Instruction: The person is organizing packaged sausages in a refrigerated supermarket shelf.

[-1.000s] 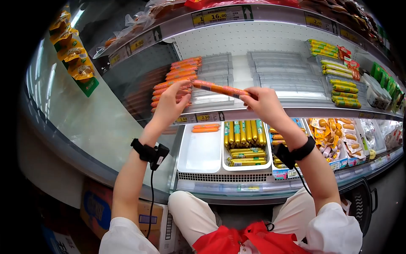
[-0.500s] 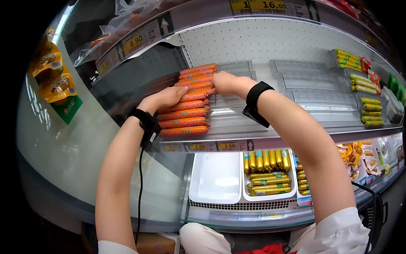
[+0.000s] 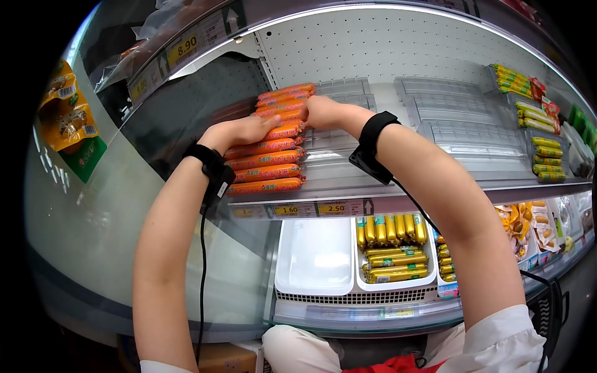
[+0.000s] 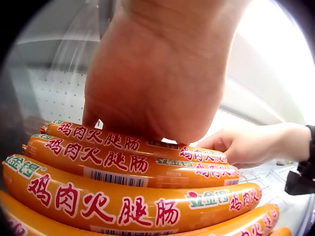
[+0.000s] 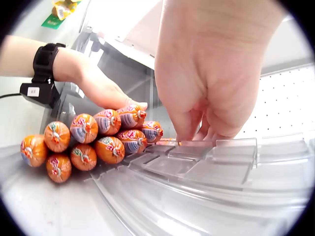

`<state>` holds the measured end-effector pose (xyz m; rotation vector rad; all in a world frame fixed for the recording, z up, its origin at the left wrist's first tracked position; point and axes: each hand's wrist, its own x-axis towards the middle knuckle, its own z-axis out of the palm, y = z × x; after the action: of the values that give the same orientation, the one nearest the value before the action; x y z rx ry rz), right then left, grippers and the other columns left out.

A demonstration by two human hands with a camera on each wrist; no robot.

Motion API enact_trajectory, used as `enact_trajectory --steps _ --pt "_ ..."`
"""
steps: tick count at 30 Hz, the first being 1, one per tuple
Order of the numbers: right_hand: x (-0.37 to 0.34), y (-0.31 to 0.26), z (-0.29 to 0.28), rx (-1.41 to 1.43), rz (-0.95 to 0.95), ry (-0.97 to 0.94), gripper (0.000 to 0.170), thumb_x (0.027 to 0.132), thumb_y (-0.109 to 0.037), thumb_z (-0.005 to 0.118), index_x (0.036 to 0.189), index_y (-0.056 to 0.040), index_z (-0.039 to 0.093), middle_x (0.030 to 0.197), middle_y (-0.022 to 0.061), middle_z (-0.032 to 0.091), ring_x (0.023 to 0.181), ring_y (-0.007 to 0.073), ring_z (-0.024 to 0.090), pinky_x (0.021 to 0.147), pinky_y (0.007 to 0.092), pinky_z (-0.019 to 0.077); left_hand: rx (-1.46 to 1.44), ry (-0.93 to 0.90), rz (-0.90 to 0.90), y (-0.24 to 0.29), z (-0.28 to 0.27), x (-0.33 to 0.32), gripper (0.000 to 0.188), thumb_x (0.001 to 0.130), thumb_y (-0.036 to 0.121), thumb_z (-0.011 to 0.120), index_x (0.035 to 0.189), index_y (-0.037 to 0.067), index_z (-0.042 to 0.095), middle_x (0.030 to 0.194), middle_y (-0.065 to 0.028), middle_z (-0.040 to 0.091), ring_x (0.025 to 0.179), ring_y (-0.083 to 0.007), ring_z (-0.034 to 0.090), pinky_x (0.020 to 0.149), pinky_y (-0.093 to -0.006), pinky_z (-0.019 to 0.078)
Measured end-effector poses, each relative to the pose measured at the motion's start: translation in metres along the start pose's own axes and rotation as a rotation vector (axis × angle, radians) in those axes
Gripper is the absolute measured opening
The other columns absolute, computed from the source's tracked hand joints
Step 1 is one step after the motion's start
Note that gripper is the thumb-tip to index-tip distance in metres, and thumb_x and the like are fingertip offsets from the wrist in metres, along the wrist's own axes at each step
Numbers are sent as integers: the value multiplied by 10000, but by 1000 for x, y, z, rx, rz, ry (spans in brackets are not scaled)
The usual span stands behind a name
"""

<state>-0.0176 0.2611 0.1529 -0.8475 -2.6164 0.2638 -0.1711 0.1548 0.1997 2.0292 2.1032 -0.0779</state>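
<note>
Orange-wrapped ham sausages (image 3: 267, 172) lie side by side in a stacked row on the left of the middle shelf. My left hand (image 3: 249, 128) rests across the top of the row, its fingers extended over the wrappers. Facing it, my right hand (image 3: 324, 113) has curled fingers at the right end of a sausage toward the back, its fingertips hidden in the head view. From the right wrist view, the sausage ends (image 5: 84, 129) stand in two layers, with the right hand (image 5: 206, 83) reaching down just beyond them. The left wrist view shows printed wrappers (image 4: 123, 199) close below the left hand.
Clear plastic trays (image 3: 454, 118) line the shelf to the right. Small yellow-green sausage packs (image 3: 547, 158) sit at the far right. Below are a white bin (image 3: 316, 255) and a bin of gold-wrapped sausages (image 3: 395, 264). A glass side panel (image 3: 93, 230) borders the left.
The single sausage held between both hands a second ago is now down among the row. Both hands moved onto the row, and the head view came closer. Little changed in the last half second.
</note>
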Motion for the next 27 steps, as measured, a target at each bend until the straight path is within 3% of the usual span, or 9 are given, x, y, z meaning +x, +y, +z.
enact_trajectory --steps 4,7,10,14,18,20,23,25,27 --pt "-14 -2 -11 56 43 -20 248 714 -101 623 942 -2 622 944 146 627 889 271 595 782 333 466 -24 -42 -129 -1 0 2 635 906 497 212 1274 8 379 1325 -174 371 1236 -295 334 1017 -338 254" --pt "-50 -7 -29 129 -3 55 263 743 -117 596 980 -5 608 973 153 617 914 267 588 799 335 460 -10 150 48 -3 -5 1 586 917 465 238 1139 -14 493 1153 -209 517 1080 -305 483 917 -357 351" --pt "-116 -22 -50 303 -111 242 256 813 -102 528 1046 -2 568 989 144 614 920 239 588 802 316 462 -281 644 461 31 6 -17 390 909 295 373 869 -29 586 817 -163 616 776 -243 591 706 -325 455" --pt "-221 -28 -48 824 -131 323 197 826 -87 509 969 29 578 833 132 630 792 183 612 719 268 470 -30 926 921 96 41 -74 287 797 151 484 537 31 505 494 -54 488 403 -204 464 419 -292 390" --pt "-315 -22 7 927 222 -1 187 845 -65 487 985 31 565 801 90 626 772 131 601 713 255 473 53 594 1363 131 140 -97 331 680 178 588 483 106 332 460 -12 338 369 -187 360 386 -294 318" --pt "-346 -8 43 1105 383 -64 192 857 -61 474 1004 32 554 798 80 619 769 126 594 715 248 473 132 378 1236 115 188 -88 329 725 197 585 480 112 382 455 -14 400 374 -198 416 399 -289 349" --pt "-372 8 74 1213 509 -102 187 862 -49 454 996 39 550 792 82 611 767 128 591 715 250 476 228 176 680 77 234 -48 255 806 206 511 594 64 511 553 -72 541 501 -276 540 486 -375 429" --pt "-373 10 72 1197 504 -111 187 862 -48 449 993 39 550 793 83 611 767 129 591 715 251 475 87 157 384 40 258 -12 158 787 146 474 770 31 581 746 -158 598 723 -319 583 662 -401 473" --pt "-372 11 67 1194 497 -94 186 862 -46 437 981 39 553 792 81 611 768 131 591 714 252 474 149 350 329 -2 292 21 194 775 158 475 869 23 578 864 -159 603 827 -323 577 730 -421 454"
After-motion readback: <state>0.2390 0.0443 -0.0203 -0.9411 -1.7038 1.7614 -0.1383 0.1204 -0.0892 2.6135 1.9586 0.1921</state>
